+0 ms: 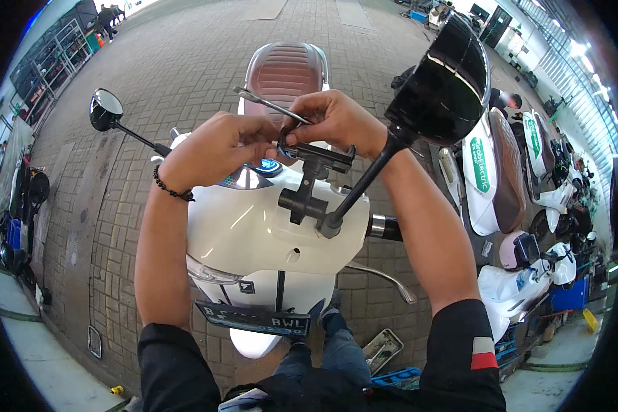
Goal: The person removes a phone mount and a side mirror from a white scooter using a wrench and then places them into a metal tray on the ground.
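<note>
Over a white scooter's front point(233, 226), my left hand point(237, 144) pinches at the end of a black phone-holder mount point(323, 156), its fingertips on a small part too hidden to name. Close beside it my right hand point(329, 120) grips a metal wrench point(264, 99), which slants up to the left, with the thumb at the same small part. The mount joins a black bracket point(302, 204) by the right mirror's stem point(357, 192). Behind my hands is the scooter's brown seat point(281, 65).
The large black mirror point(436, 86) rises right of my hands, the smaller left mirror point(106, 110) stands left. Parked scooters point(494, 172) line the right side, more vehicles point(20, 206) the left. A tray point(381, 350) lies by my feet. People point(106, 20) are far back on the paved floor.
</note>
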A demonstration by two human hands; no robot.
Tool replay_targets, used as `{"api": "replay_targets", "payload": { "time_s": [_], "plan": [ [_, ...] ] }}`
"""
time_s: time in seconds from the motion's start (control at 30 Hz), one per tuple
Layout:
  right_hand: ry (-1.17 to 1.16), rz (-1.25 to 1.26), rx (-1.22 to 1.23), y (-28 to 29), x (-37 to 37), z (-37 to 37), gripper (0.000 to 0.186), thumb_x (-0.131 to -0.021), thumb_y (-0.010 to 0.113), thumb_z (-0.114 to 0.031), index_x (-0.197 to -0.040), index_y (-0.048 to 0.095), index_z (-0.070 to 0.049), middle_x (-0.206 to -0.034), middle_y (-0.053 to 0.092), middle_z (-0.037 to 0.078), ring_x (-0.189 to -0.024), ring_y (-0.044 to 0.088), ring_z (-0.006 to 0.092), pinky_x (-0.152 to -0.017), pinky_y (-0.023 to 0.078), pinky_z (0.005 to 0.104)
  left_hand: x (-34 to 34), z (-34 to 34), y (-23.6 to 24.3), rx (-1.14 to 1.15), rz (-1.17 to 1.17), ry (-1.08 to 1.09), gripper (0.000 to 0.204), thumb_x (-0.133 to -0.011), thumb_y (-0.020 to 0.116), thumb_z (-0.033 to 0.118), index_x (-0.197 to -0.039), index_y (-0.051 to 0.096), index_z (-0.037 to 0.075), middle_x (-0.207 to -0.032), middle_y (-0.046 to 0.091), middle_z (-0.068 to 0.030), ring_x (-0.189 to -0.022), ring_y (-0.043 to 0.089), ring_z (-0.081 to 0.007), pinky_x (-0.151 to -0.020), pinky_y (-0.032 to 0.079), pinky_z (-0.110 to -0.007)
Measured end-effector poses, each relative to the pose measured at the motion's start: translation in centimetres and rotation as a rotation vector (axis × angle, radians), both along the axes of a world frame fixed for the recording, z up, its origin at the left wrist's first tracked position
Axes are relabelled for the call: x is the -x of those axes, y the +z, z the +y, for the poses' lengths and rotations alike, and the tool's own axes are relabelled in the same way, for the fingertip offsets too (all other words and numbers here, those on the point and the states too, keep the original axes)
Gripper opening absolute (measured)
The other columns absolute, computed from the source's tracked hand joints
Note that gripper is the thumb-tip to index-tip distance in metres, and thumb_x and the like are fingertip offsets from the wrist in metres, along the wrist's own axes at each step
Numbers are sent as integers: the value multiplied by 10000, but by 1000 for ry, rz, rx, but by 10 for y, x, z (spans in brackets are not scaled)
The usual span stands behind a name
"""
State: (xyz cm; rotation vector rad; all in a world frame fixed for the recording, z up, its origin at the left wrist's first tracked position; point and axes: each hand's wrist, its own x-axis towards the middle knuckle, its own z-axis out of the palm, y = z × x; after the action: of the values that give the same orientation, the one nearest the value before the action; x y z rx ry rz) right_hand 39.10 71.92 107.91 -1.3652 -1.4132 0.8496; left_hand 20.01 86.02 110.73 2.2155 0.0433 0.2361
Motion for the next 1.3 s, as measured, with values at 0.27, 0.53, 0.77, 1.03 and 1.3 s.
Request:
{"api": "replay_targets", "payload": {
  "time_s": [0.27, 0.53, 0.77, 1.03, 1.3],
  "plan": [
    [4, 41, -10, -1, -4, -2, 242, -767, 818, -144, -963, 735, -29, -893, 710, 41, -874, 634, 136, -874, 476, 283, -4, 4, -6, -80, -100, -39, 118, -908, 608, 60, -974, 640, -32, -788, 684, -102, -716, 652, -152, -697, 518, -303],
    [30, 150, 3, 1, -1, -2, 224, -773, 808, -107, -961, 729, -13, -902, 711, 58, -854, 635, 132, -842, 502, 270, -3, 7, 1, -143, 114, -80, 147, -929, 613, 104, -933, 609, -43, -816, 677, -102, -720, 640, -150, -692, 525, -306],
    [30, 140, -20, 1, -2, -2, 243, -772, 823, -146, -951, 726, -12, -874, 698, 41, -852, 631, 124, -822, 508, 274, -6, 5, -9, 21, -34, -60, 165, -927, 625, 142, -935, 629, -23, -768, 680, -74, -708, 651, -161, -672, 525, -297],
    [-11, 74, -26, 3, 0, -3, 204, -811, 765, -43, -993, 693, 17, -896, 686, 39, -852, 649, 103, -812, 538, 242, -6, 9, -4, 36, 39, -103, 188, -868, 702, 106, -988, 627, -18, -823, 664, -68, -743, 615, -118, -668, 520, -286],
    [35, 206, -9, 2, 0, -4, 192, -813, 774, -77, -972, 703, 3, -892, 703, 41, -842, 668, 96, -745, 553, 222, -7, 14, -8, -90, 128, -159, 278, -905, 684, 221, -953, 635, -49, -794, 686, -110, -706, 644, -160, -706, 528, -311]
  ]
}}
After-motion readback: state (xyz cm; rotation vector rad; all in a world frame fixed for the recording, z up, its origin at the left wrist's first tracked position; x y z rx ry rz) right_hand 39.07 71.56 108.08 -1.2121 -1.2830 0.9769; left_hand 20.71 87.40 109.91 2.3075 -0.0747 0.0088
